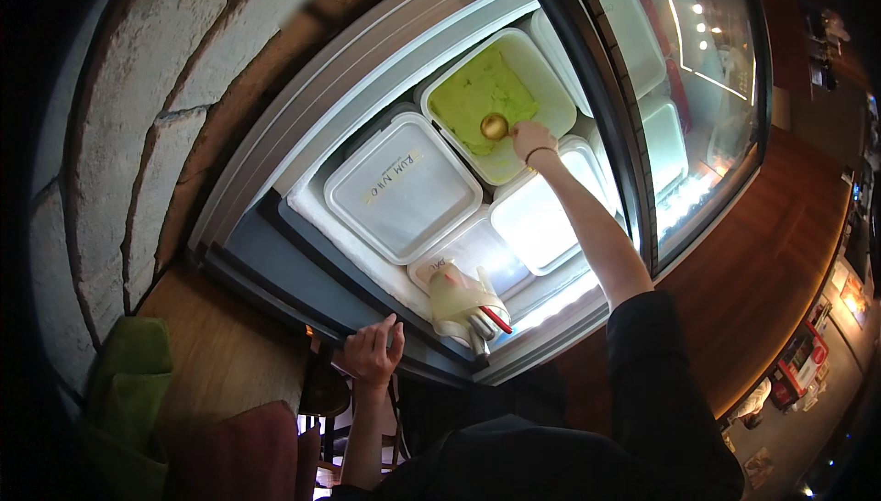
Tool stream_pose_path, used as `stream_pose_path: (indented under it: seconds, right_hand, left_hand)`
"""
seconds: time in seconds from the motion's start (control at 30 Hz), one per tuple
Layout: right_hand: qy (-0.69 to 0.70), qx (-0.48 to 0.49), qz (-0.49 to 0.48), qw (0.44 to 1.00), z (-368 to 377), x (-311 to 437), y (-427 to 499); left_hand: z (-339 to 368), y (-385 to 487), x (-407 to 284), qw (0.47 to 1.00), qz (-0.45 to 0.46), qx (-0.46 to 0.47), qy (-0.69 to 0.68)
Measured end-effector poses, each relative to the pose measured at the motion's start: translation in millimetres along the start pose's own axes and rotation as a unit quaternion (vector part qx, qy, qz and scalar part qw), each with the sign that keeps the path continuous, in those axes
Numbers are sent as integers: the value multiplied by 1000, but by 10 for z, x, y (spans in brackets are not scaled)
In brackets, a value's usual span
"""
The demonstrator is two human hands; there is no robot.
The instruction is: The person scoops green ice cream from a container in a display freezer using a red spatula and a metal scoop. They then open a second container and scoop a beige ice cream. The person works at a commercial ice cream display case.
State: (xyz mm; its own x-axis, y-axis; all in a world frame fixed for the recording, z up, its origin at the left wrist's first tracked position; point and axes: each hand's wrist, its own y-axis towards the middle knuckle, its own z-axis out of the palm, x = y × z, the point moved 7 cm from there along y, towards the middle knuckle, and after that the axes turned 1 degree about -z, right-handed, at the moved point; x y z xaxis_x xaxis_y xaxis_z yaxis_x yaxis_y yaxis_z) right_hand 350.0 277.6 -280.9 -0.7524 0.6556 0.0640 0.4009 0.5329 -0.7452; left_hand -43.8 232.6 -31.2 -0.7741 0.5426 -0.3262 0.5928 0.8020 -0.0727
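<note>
Inside a lit chest freezer, an uncovered white plastic tub holds green ice cream. My right hand reaches into that tub and grips a gold-coloured scoop, whose bowl rests at the green surface. My left hand lies at the freezer's near edge, its fingers slightly bent and apart, holding nothing. Left of the green tub sits a lidded white tub with handwriting on it. Nearer me, a translucent plastic pitcher with metal and red-handled utensils stands over another lidded tub.
A sliding glass lid with a dark frame covers the freezer's right part, above more tubs. Rough stone blocks form the wall at left. Green cloth and reddish cloth lie at lower left. A wooden counter runs along the right.
</note>
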Motion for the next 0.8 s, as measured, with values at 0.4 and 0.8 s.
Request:
stream_pose_path:
  seconds: [0.4, 0.8]
  right_hand:
    - [219, -99, 132, 962, 645, -32, -212]
    - [11, -146, 102, 984, 345, 318, -332]
  left_hand:
    - [21, -2, -1, 1000, 3, 6, -16]
    - [17, -9, 5, 1000, 8, 6, -17]
